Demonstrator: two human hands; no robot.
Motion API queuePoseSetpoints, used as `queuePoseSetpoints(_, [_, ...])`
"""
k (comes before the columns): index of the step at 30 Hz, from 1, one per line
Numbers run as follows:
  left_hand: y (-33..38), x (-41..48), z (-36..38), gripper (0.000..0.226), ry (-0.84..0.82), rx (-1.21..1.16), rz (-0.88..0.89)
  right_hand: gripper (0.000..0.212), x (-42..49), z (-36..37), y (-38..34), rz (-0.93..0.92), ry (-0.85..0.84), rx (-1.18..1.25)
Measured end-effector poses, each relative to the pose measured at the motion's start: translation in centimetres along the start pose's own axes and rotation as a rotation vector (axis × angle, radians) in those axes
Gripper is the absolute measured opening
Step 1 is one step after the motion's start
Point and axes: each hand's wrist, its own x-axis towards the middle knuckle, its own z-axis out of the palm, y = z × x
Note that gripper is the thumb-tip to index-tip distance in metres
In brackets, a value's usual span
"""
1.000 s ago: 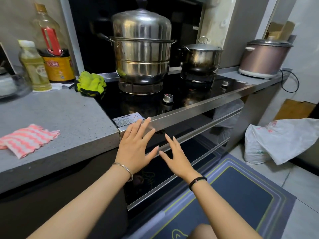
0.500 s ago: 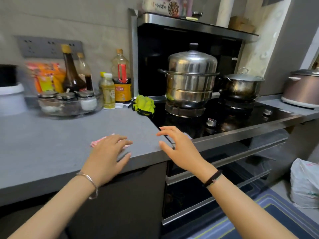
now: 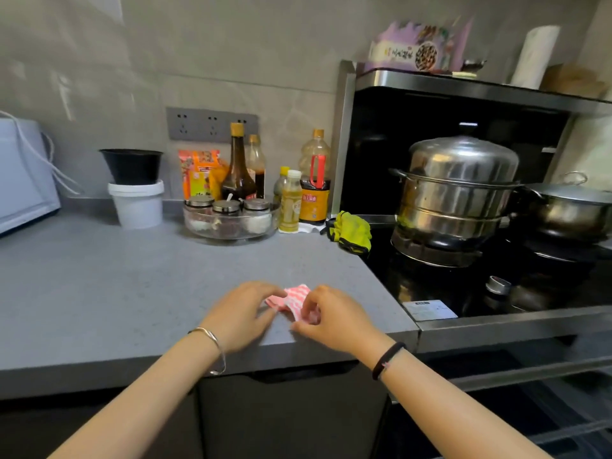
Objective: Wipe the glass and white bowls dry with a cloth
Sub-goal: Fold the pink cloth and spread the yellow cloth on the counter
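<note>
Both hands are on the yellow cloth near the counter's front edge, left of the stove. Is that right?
No: the cloth that the left hand and right hand touch is pink-and-white striped, not yellow, per the head view. The yellow cloth lies untouched farther back. The rest holds: near the counter's front edge, left of the stove.

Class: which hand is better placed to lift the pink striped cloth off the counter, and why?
Probably the right hand: its fingers curl round the pink striped cloth. The left hand only reaches its edge, grip unclear.
</note>
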Motion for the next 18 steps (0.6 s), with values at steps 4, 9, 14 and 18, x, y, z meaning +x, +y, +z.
queuePoseSetpoints(4, [0.3,1.0,-0.5,0.034,-0.021,-0.077,0.047,0.013,1.1,-0.3,0.5,0.005,0.019,-0.008])
queuePoseSetpoints(9, [1.2,3.1,-1.0,0.036,-0.11,-0.001,0.116,0.009,3.6,-3.7,1.3,0.069,0.073,0.335])
queuePoseSetpoints(14, [0.8,4.7,-0.2,0.022,-0.205,0.172,0.155,0.013,3.4,-3.9,2.8,0.08,-0.03,0.306])
queuePoseSetpoints(18, [0.5,5.2,0.2,0.013,-0.145,-0.179,0.026,0.023,3.4,-3.9,3.1,0.074,-0.078,0.442])
